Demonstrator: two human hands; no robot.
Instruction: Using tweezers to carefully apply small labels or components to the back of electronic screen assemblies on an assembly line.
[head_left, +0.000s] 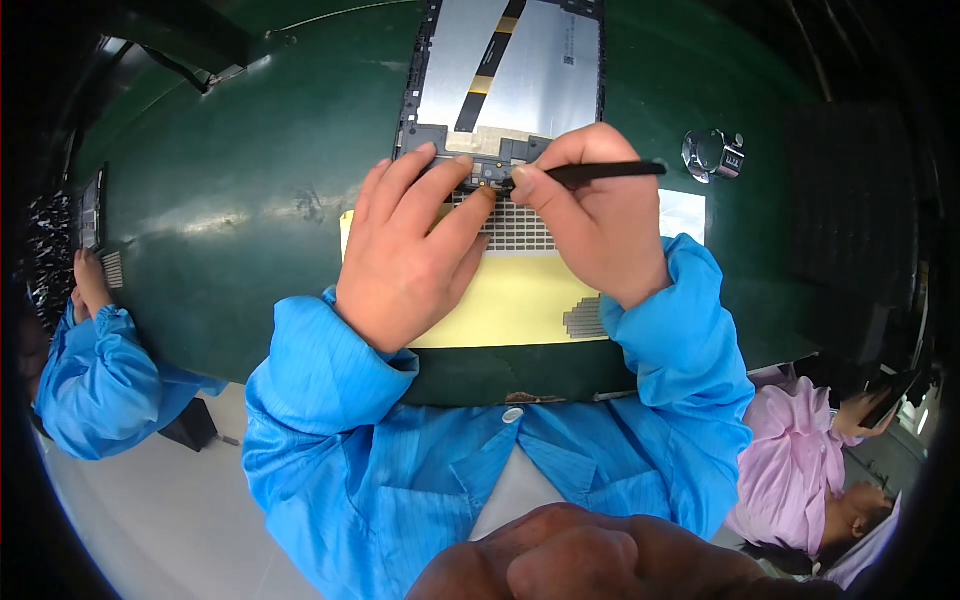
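In front of me lies an opened tablet-like device (500, 90) with a silver back plate and a dark frame. A black-and-gold ribbon cable (490, 70) slants across the plate. My left hand (410, 240) is spread, its fingertips resting on the device's near edge. My right hand (605, 205) pinches a pair of black tweezers (615, 172), whose tip is at that same edge, close to my left index fingertip. What the tip touches is too small to make out. Just below the edge, a sheet of small grey rectangular pieces (520, 230) sits on yellow paper (480, 310).
A silver wristwatch-like object (713, 156) stands on the green table (260, 200) to the right. More grey pieces (583, 318) are at the paper's right. On the far left, a person in blue (100, 370) has a hand at another device (92, 208). A person in pink (795, 450) is at lower right.
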